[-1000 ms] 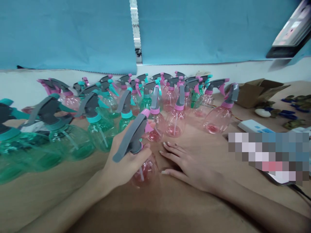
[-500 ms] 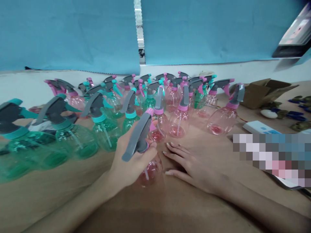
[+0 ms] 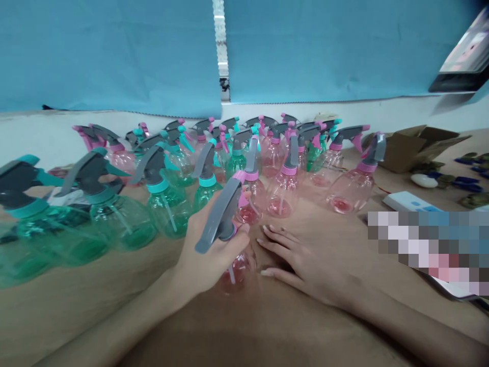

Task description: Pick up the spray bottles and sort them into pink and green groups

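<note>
My left hand (image 3: 204,255) is closed around the neck of a pink spray bottle (image 3: 235,272), just under its grey trigger head. The bottle stands on the table in front of me, its nozzle facing away and a tube showing inside. To its right, my right hand (image 3: 296,255) lies on the tabletop with fingers stretched out, near the bottle but holding nothing. Just beyond the hands stand two more pink spray bottles, the nearer one (image 3: 250,201) partly behind the held one and another (image 3: 282,199) beside it. A green spray bottle (image 3: 206,188) is behind my left hand.
Several green spray bottles (image 3: 130,224) line the left side, and more pink and green ones crowd the back. At right are an open cardboard box (image 3: 405,148), a white oval object (image 3: 423,180), a white-and-blue box (image 3: 410,201) and a pixelated patch. Blue sheeting (image 3: 324,51) covers the wall.
The view has shifted very slightly. My left hand keeps its hold on the pink spray bottle, and my right hand stays flat on the table.
</note>
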Demonstrator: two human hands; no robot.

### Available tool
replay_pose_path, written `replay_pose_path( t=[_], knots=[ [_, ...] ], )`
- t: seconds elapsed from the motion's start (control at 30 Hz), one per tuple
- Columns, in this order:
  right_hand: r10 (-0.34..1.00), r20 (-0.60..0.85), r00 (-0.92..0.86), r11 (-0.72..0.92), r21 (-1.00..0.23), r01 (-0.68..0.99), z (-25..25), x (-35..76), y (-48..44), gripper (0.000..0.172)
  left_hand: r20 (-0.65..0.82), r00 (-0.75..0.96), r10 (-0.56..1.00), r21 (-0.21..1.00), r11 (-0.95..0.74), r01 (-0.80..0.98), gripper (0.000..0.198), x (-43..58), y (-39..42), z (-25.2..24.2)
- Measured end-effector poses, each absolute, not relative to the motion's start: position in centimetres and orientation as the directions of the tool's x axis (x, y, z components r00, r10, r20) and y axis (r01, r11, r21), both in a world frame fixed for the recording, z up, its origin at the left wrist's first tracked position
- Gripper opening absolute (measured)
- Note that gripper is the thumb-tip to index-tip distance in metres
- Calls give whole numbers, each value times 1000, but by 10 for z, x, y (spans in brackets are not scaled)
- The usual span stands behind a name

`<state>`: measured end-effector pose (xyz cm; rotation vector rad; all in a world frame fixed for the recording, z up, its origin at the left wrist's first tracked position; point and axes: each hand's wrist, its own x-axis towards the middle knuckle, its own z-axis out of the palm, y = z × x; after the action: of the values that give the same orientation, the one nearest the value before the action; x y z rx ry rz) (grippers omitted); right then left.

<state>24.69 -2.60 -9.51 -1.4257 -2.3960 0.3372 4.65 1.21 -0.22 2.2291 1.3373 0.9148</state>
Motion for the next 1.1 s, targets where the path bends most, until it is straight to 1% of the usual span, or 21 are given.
replay_pose_path(
  t=[0.17, 0.33, 0.53, 0.7, 0.9, 0.97, 1.1],
  knots=[
    [883, 151, -445, 468, -352, 810, -96, 246, -26, 64, 339, 348, 874, 614, -486, 622, 24, 45, 13, -5],
    [887, 152, -435, 460, -364, 810, -97, 245, -26, 64, 361, 375, 854, 642, -520, 564, 37, 46, 14, -6],
    [889, 150, -433, 456, -372, 809, -96, 246, -26, 64, 352, 374, 858, 668, -511, 542, 34, 46, 13, -5],
    [890, 155, -429, 454, -384, 804, -96, 246, -26, 63, 373, 374, 849, 655, -526, 542, 35, 45, 14, -7],
    [885, 143, -443, 464, -364, 808, -97, 246, -25, 64, 378, 376, 846, 637, -533, 557, 37, 47, 13, -5],
    [884, 149, -443, 465, -360, 809, -97, 246, -25, 64, 374, 369, 851, 628, -525, 574, 32, 47, 13, -4],
    [879, 177, -443, 477, -361, 802, -99, 246, -25, 63, 369, 361, 856, 616, -516, 595, 13, 46, 13, -2]
  ],
)
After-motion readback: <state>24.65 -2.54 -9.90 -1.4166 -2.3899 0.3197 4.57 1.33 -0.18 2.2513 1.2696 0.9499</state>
